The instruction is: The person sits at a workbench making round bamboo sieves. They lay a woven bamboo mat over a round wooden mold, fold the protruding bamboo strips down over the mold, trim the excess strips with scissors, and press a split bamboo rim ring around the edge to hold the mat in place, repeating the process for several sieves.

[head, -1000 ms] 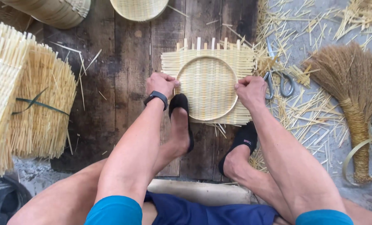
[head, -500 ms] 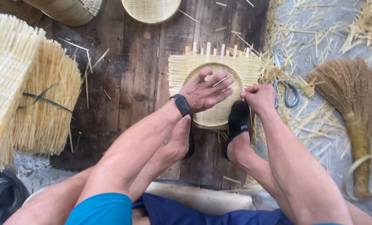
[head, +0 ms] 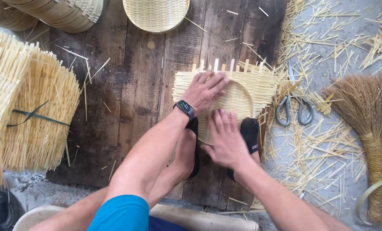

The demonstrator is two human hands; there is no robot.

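Observation:
A woven bamboo mat with a round rim pressed into it [head: 246, 92] lies on dark wooden boards [head: 135, 98]. My left hand [head: 206, 90], with a black watch at the wrist, lies flat on the upper left of the weave, fingers spread. My right hand [head: 225, 139] presses flat on the lower part of the round rim, fingers spread too. My two feet in black slippers [head: 248, 132] pin the near edge of the mat. Neither hand grips anything.
Grey-handled scissors [head: 294, 110] lie right of the mat among scattered bamboo slivers. A straw broom [head: 373, 124] lies at far right. Bundles of bamboo strips [head: 37, 115] sit at left. A finished woven basket [head: 156, 13] and stacked baskets [head: 58, 13] are at the top.
Both hands left the rim's sides and came onto the weave. The left hand now lies flat on top, the right hand moved down and left, and the right foot shifted left.

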